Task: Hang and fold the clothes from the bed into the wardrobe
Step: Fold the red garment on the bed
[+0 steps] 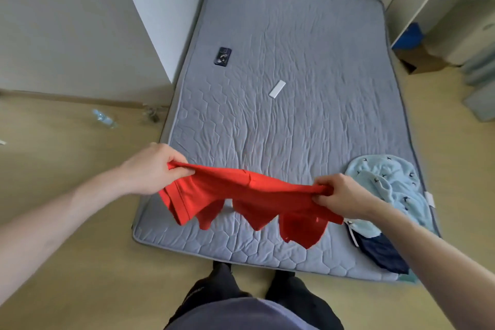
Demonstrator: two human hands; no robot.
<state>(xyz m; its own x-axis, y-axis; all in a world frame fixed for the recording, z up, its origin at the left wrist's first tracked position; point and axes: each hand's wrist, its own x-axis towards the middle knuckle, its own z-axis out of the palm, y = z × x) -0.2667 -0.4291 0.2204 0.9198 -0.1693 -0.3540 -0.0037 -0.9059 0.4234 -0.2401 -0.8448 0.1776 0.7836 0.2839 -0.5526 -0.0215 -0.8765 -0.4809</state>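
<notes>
Left hand [154, 167] and right hand [345, 195] are each pinching an end of the red T-shirt [241, 195], holding it bunched above the bed's [294, 61] foot; uneven grip is risking a crooked fold or dropped sleeve.

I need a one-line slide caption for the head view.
Both hands, left hand and right hand, hold a red garment stretched above the grey mattress.

No legible text or labels anywhere
</notes>
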